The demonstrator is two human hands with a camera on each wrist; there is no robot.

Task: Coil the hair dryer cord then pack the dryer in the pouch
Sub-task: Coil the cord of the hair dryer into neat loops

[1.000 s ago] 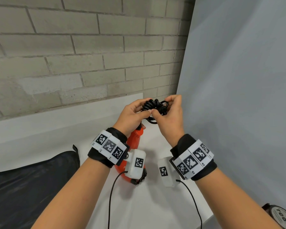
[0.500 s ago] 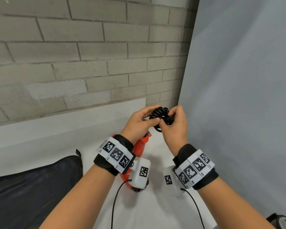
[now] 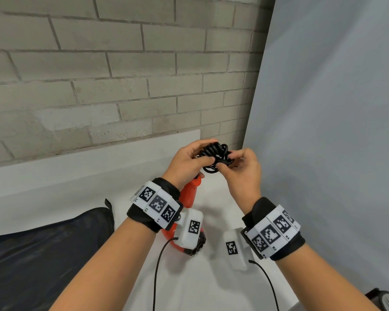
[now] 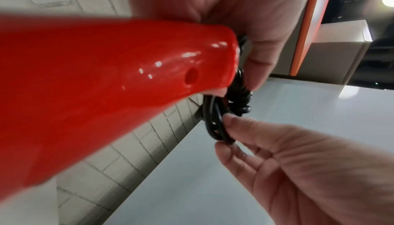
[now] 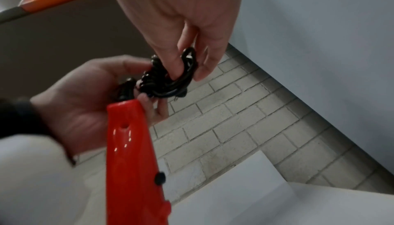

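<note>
The red hair dryer (image 3: pixel 190 191) hangs handle-up under my left hand (image 3: pixel 198 158); its body is partly hidden behind my left wrist. Its black cord (image 3: pixel 216 153) is bunched in a small coil at the handle's end. My left hand grips that coil, thumb over it, with the handle top (image 5: pixel 127 119) against its fingers. My right hand (image 3: pixel 228 161) pinches loops on the coil's right side between thumb and fingers (image 5: pixel 181 66). In the left wrist view the cord (image 4: pixel 215 127) sits between the glossy handle (image 4: pixel 106 85) and my right hand (image 4: pixel 298 169). The black pouch (image 3: pixel 43 254) lies flat at lower left.
The white table (image 3: pixel 200 283) runs back to a brick wall (image 3: pixel 121 86). A grey panel (image 3: pixel 335 131) stands close on the right. A black round object with white lettering (image 3: pixel 386 301) shows at the bottom right corner. Thin cables trail from both wrist cameras.
Both hands stay together on the coil. My right fingers have come off the top of the bundle and now pinch its right side.
</note>
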